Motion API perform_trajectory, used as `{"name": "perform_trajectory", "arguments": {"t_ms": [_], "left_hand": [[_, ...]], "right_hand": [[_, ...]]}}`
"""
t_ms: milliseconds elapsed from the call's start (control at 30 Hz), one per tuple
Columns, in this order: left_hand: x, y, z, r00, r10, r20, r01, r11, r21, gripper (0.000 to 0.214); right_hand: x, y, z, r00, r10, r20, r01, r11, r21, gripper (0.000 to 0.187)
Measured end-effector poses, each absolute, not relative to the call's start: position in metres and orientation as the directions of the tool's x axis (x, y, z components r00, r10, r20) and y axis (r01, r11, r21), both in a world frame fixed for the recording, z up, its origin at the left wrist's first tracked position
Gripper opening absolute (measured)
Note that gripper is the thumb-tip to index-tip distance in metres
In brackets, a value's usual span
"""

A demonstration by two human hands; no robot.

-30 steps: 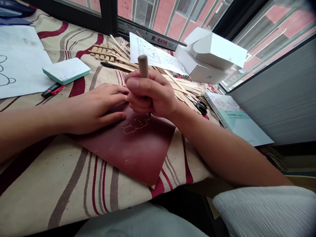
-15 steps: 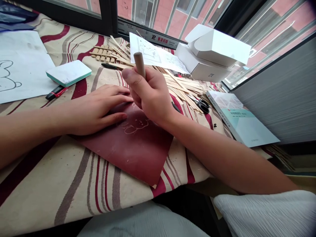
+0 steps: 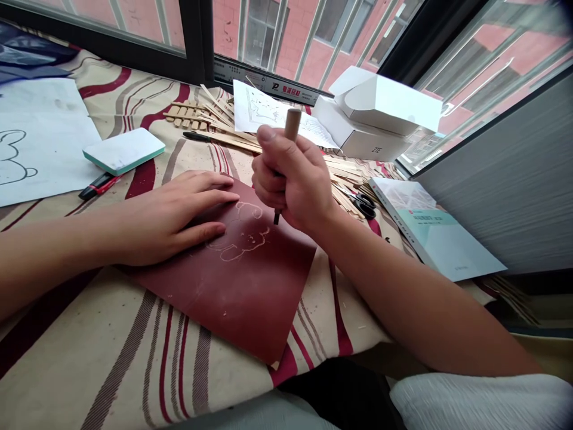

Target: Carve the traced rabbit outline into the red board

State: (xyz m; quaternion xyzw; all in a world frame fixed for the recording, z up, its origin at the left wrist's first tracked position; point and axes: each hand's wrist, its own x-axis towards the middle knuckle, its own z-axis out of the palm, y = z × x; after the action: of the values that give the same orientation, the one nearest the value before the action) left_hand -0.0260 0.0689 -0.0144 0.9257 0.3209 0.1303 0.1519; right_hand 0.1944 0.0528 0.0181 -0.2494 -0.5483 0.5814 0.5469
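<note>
A dark red board point(image 3: 242, 298) lies on the striped tablecloth, with the pale outline of a cartoon animal point(image 3: 244, 242) scratched into its surface. My left hand point(image 3: 179, 215) rests flat on the board's left part, its fingers stretched out towards the drawing. In my right hand point(image 3: 299, 179) a carving tool point(image 3: 293, 124) is held upright in a fist, thumb near the top of its wooden handle. The tool's dark shaft points down beside the drawing's right edge; whether its tip touches the board I cannot tell.
Behind my hands lie many thin wooden strips point(image 3: 224, 134), a printed sheet point(image 3: 259, 107) and scissors point(image 3: 364, 206). White boxes point(image 3: 376, 119) stand by the window, a book point(image 3: 441, 230) at right. On the left are an eraser block point(image 3: 124, 149), a marker point(image 3: 96, 186) and a paper drawing point(image 3: 45, 137).
My right hand with the carving tool has moved right and lifted off the drawing, uncovering more of the scratched lines. The left hand stays flat on the board. The view has tilted slightly upward.
</note>
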Motion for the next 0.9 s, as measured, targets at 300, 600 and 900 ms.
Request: {"name": "perform_trajectory", "arguments": {"t_ms": [300,600,900], "left_hand": [[-0.027,0.068,-0.011,0.794,0.592,0.138,0.519,-0.779,0.353,0.051],[-0.027,0.083,-0.006,0.851,0.517,0.085,0.461,-0.816,0.347,0.05],[-0.026,0.084,0.003,0.833,0.548,0.08,0.498,-0.804,0.324,0.053]], "right_hand": [[0.186,0.049,0.013,-0.314,0.91,0.269,-0.311,0.169,-0.935,0.059],[0.203,0.056,0.026,-0.568,0.815,0.114,-0.387,-0.143,-0.911,0.066],[0.206,0.049,0.028,-0.554,0.8,0.23,-0.339,0.036,-0.94,0.061]]}}
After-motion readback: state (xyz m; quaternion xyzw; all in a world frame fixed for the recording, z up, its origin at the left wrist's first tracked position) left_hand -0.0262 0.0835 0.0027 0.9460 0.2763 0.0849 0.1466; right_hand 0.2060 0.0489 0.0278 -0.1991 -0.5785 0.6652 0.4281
